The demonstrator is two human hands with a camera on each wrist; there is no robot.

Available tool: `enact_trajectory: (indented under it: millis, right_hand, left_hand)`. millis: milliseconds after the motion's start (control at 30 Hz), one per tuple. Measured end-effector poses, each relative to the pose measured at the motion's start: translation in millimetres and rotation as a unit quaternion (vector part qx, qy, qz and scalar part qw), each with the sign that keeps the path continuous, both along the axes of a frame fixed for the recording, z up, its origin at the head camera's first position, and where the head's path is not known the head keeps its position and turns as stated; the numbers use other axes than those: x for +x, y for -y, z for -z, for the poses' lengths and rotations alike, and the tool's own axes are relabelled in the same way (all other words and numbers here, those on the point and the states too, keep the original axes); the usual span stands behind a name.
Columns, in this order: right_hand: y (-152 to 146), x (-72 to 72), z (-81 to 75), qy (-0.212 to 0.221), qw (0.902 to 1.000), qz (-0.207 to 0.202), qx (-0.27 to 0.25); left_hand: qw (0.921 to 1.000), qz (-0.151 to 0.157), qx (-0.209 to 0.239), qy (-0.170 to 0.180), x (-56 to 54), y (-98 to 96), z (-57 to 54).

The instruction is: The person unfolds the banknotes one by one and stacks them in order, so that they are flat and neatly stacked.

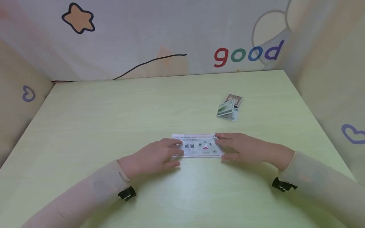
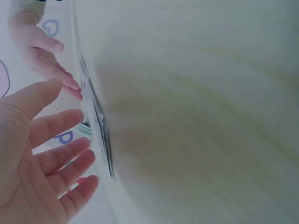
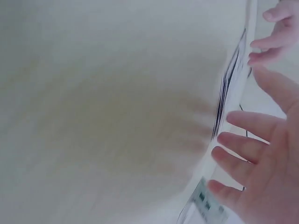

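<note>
A pale, flat, banknote-like slip (image 1: pixel 199 151) with a cartoon face and small dark squares lies lengthwise on the table. Seen edge-on in the left wrist view, the slip (image 2: pixel 99 116) shows thin dark layers. My left hand (image 1: pixel 158 155) is at its left end, fingers relaxed and a little spread, fingertips overlapping that edge in the head view. At the opposite end is my right hand (image 1: pixel 245 147), its fingers similarly loose and reaching over the right edge. Neither hand curls round the slip.
Farther back on the right, a folded green note (image 1: pixel 226 108) and a brownish note (image 1: pixel 236 99) lie overlapping. The pale table (image 1: pixel 119 110) meets printed fabric walls (image 1: pixel 137 34) at the back and sides. A black strap piece (image 1: pixel 127 193) hangs under the left sleeve, another (image 1: pixel 284 185) under the right.
</note>
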State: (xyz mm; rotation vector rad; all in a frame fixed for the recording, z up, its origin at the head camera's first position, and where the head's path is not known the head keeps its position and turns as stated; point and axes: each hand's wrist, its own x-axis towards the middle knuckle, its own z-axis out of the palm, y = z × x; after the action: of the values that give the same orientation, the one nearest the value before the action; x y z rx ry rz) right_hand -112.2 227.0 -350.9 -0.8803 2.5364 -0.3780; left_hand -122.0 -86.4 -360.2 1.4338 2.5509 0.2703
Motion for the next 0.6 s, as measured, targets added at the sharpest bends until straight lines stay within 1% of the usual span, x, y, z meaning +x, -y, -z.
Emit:
enact_trajectory:
  millis: [33,100,167,233,300,400,467,600]
  right_hand:
    - [-1.1,-2.5,-1.6,-0.008,0.9998,0.015,-0.013]
    - [-3.4,-8.5,-5.6,-0.019,0.9975,0.058,-0.035]
    - [-7.0,-15.7,-10.3,-0.039,0.9921,0.106,-0.055]
    - [-12.1,-24.0,-14.3,-0.064,0.9825,0.157,-0.077]
    - [-17.6,-33.1,-17.4,-0.077,0.9706,0.208,-0.094]
    - [-25.2,-47.1,-18.9,-0.076,0.9531,0.265,-0.124]
    - [-28.9,-55.6,-18.2,-0.058,0.9473,0.287,-0.131]
    - [-32.6,-69.9,-12.5,-0.024,0.9466,0.300,-0.116]
  left_hand:
    - [0.9999,0.000,0.009,-0.008,-0.7,-0.1,-0.9]
    - [0.9995,0.000,0.025,-0.021,-1.4,0.1,-3.5]
    - [0.9991,0.000,0.031,-0.028,-1.6,0.4,-5.8]
    - [0.9989,0.000,0.037,-0.028,-1.3,1.1,-7.2]
    - [0.9988,0.001,0.040,-0.028,-0.9,2.3,-7.0]
    - [0.9984,-0.008,0.048,-0.028,-0.1,4.5,-6.2]
    - [0.9978,-0.017,0.059,-0.026,0.3,5.5,-6.5]
    - [0.9957,-0.028,0.086,-0.018,0.9,5.2,-8.7]
